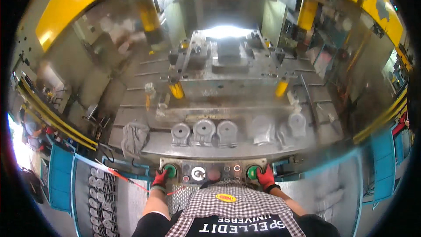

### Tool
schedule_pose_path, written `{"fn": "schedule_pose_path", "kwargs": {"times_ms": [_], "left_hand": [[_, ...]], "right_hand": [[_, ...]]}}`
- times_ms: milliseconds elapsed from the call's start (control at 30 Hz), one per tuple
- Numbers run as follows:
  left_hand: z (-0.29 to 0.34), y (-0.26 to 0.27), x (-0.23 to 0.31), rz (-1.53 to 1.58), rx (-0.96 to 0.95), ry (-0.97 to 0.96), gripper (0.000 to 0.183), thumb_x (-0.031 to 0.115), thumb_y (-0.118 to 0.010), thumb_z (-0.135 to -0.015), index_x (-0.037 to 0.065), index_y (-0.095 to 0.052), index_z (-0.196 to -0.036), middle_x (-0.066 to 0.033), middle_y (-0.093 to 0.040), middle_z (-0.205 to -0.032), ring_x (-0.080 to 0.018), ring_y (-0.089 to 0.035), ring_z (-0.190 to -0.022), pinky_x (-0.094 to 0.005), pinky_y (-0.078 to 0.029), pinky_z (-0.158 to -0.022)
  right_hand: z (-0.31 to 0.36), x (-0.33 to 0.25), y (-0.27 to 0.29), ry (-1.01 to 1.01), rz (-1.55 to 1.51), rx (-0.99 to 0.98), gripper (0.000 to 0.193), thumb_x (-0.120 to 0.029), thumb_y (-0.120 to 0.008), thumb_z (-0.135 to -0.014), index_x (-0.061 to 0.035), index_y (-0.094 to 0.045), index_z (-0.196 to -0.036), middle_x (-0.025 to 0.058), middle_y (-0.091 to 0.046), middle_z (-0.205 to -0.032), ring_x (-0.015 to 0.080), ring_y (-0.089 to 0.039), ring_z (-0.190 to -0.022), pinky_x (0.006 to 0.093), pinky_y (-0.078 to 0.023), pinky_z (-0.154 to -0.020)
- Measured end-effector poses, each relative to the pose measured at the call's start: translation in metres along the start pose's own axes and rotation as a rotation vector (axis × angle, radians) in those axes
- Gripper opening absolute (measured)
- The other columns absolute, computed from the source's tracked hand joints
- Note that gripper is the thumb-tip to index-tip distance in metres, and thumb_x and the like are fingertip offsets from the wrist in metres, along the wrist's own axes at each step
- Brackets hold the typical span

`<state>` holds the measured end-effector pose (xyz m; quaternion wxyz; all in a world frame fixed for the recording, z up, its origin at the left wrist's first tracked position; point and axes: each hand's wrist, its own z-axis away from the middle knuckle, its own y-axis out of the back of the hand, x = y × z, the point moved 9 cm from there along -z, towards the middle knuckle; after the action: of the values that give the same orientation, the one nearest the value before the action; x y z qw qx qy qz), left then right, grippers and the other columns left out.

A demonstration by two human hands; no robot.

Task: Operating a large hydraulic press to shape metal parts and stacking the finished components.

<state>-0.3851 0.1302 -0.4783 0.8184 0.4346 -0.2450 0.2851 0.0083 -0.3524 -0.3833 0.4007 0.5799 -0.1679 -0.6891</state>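
Hands (160, 178) overlapping green buttons (170, 170), rightmost parts (331, 199) blurred

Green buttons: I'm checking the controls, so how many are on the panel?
2. The left button is at the panel's left end, partly under the left hand; the right button is at its right end, partly under the right hand.

Red-gloved left hand (160, 178) and right hand (265, 178) touch green buttons (170, 170)
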Motion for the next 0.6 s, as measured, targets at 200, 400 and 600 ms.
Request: {"fn": "schedule_pose_path", "kwargs": {"times_ms": [200,400,600], "left_hand": [[0.019,-0.014,0.042,-0.214,-0.106,0.007,0.119,0.059,-0.071,-0.052,0.001,-0.01,-0.136,-0.0243,-0.03,-0.134,-0.0343,-0.029,-0.125,-0.0371,-0.027,-0.102],[0.042,-0.01,0.05,-0.231,-0.045,0.027,0.112,0.055,-0.07,-0.055,0.001,-0.014,-0.135,-0.0282,-0.029,-0.132,-0.0383,-0.03,-0.123,-0.0388,-0.029,-0.101],[0.035,-0.019,0.049,-0.246,0.005,-0.03,0.104,0.05,-0.068,-0.058,0.0,-0.018,-0.134,-0.0305,-0.031,-0.129,-0.0387,-0.033,-0.121,-0.0387,-0.031,-0.099]], "right_hand": [[0.002,-0.01,0.002,-0.001,0.186,-0.029,0.098,-0.051,-0.064,-0.065,0.0078,-0.02,-0.13,0.0273,-0.042,-0.121,0.0364,-0.04,-0.114,0.0386,-0.034,-0.095],[0.002,-0.006,0.002,-0.059,0.244,0.01,0.101,-0.05,-0.068,-0.061,0.0045,-0.02,-0.132,0.026,-0.045,-0.117,0.0361,-0.046,-0.106,0.0401,-0.038,-0.089],[0.004,-0.004,0.005,-0.074,0.261,0.033,0.103,-0.048,-0.07,-0.059,0.0024,-0.019,-0.133,0.0265,-0.045,-0.116,0.037,-0.045,-0.107,0.0405,-0.037,-0.09]]}}
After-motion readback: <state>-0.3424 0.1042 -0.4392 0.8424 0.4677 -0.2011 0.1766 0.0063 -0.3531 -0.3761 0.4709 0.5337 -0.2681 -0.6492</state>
